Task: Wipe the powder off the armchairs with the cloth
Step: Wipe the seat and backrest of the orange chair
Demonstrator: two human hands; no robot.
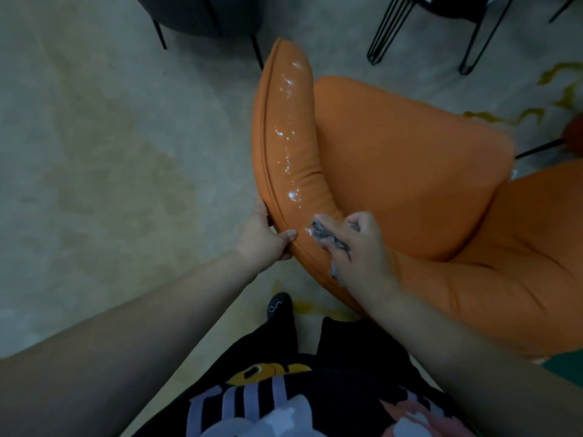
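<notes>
Your arms are bare from wrist to upper forearm; no sleeves, watch or rings show. Your left hand point(263, 238) carries no markings. Your right hand point(356, 244) bears dark ink-like marks along the fingers. Below both arms, your black top point(331, 383) carries a printed graphic: a yellow shape, pale lilac stripes, white and pink patches. Above the top, one black shoe point(279, 304) shows small white stitching.

Indoor lounge or café-type seating area, exact kind unclear: bare concrete floor point(94, 137), orange upholstered armchair point(410, 171), dark armchair point(195, 14), black hairpin-leg furniture point(391, 29) beyond.
</notes>
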